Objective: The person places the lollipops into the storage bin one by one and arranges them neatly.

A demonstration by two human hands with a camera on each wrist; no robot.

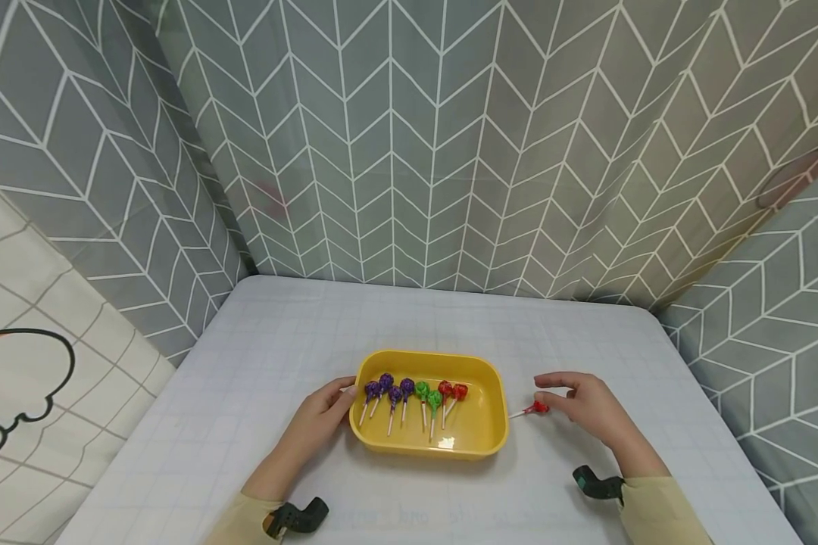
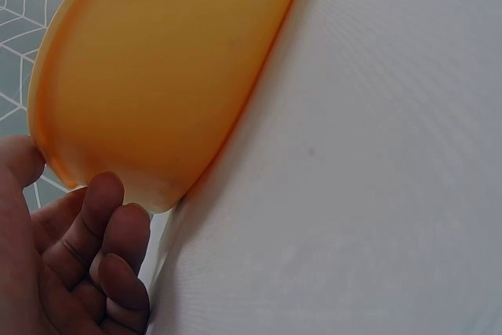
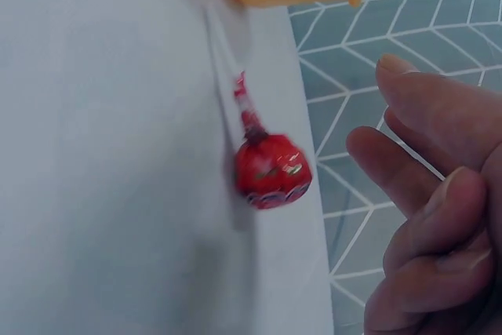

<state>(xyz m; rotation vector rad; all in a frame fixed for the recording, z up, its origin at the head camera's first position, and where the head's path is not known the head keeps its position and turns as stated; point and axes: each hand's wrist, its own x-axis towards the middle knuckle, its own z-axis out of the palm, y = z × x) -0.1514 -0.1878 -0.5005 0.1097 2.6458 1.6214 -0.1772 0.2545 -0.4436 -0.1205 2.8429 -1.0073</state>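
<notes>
My left hand (image 1: 323,415) grips the left end of a yellow tray (image 1: 473,441), its thumb at the rim and its fingers against the outer wall. From the left wrist view, the tray's wall (image 2: 180,60) fills the upper part. Inside the tray lie several purple lollipops (image 1: 385,381), two green lollipops (image 1: 435,399) and two red lollipops (image 1: 459,391). To the right of the tray, a wrapped red lollipop (image 3: 272,172) lies with its stick toward the tray. My right hand (image 1: 589,406) hovers beside that lollipop's head, thumb and fingers parted and holding nothing.
A white-covered table (image 1: 423,499) lies under the tray. Patterned grey curtains (image 1: 409,151) rise behind the table's far edge and along its sides. On each wrist sits a black camera mount, the left one (image 1: 300,518) and the right one (image 1: 596,483).
</notes>
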